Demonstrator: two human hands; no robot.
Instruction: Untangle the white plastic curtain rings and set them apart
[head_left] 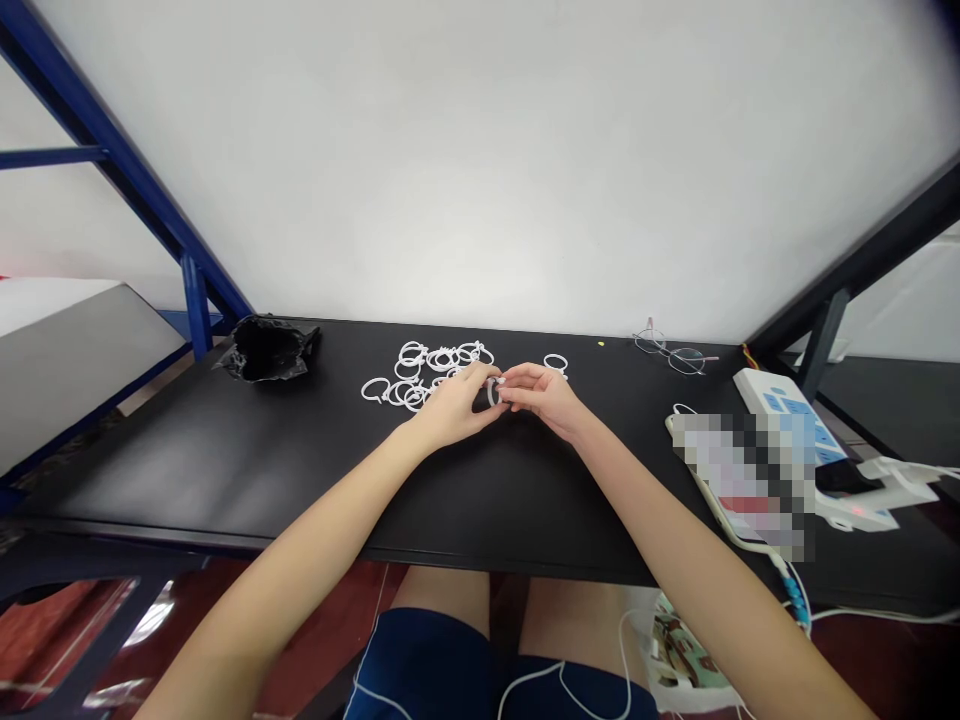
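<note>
Between my two hands, above the middle of the black table, is a white plastic ring (491, 392) with a small tab on its side. My left hand (456, 408) pinches it with thumb and fingers from the left. From the right, my right hand (547, 397) grips the same ring near the tab, fingertips pressed together. A loose pile of several similar white rings (409, 392) lies just left of and behind my left hand, which partly hides it. Another white ring (556, 362) rests behind my right hand.
A crumpled black plastic bag (271, 350) stands open at the back left of the black table (300, 460). On the right lie eyeglasses (679, 355), a phone (731, 480), a power strip (787, 415) and white cables. A white wall rises behind; blue metal posts (142, 190) frame the left.
</note>
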